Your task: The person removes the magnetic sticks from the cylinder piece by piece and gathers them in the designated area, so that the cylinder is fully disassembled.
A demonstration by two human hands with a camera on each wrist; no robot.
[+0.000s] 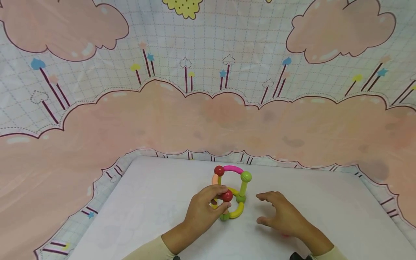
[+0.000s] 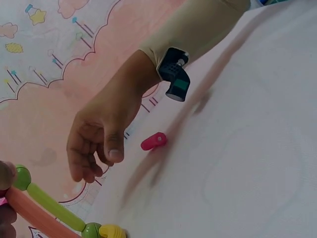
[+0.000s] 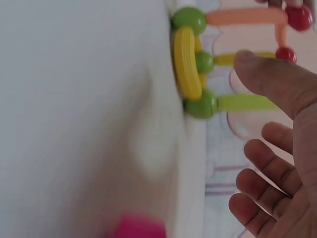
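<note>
My left hand (image 1: 199, 208) pinches a red ball (image 1: 228, 195) between thumb and fingers, at the top near corner of a frame built from balls and rods. A ring of curved yellow rods (image 1: 238, 211) and green balls (image 3: 200, 105) forms its base on the table. Upright rods rise from it, among them a light green rod (image 1: 243, 188) and an orange rod (image 3: 245, 16). Along the top far side, a curved magenta rod (image 1: 232, 168) links another red ball (image 1: 219, 170) to a green ball (image 1: 246, 176). To the right, my right hand (image 1: 282, 216) holds nothing, its fingers apart from the frame.
A small pink-red piece (image 2: 154, 141) lies on the white table (image 1: 156, 202), mostly hidden below the right hand in the head view. Behind the table hangs a patterned cloth (image 1: 208, 119) with clouds. The right wrist bears a dark camera mount (image 2: 174, 74).
</note>
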